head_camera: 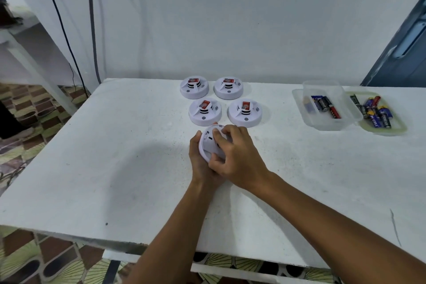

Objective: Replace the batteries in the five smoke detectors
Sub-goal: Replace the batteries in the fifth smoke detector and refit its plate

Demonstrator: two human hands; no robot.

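The white worktop [115, 145] carries four smoke detectors [222, 101] near its far edge. Both hands grip a fifth detector [211, 145] mid-worktop: left hand [201, 161] cupped beneath, right hand [237, 157] curled over it. Toward the right edge, a tub [327, 108] and lid [391, 129] hold batteries [375, 112], their labels blurred.

The table [115, 168] top looks like white-painted board, matt and faintly gritty, with small specks and scuffs. The four smoke detectors [205, 112] at 12 o'clock are smooth white plastic with a soft sheen, each bearing a red paper-like sticker. At 2 o'clock, the clear container [327, 122] is glossy see-through plastic; the tray [402, 128] beside it is translucent, yellowish plastic. The batteries [378, 113] have shiny printed wrappers. The wall [230, 18] is matt painted plaster.
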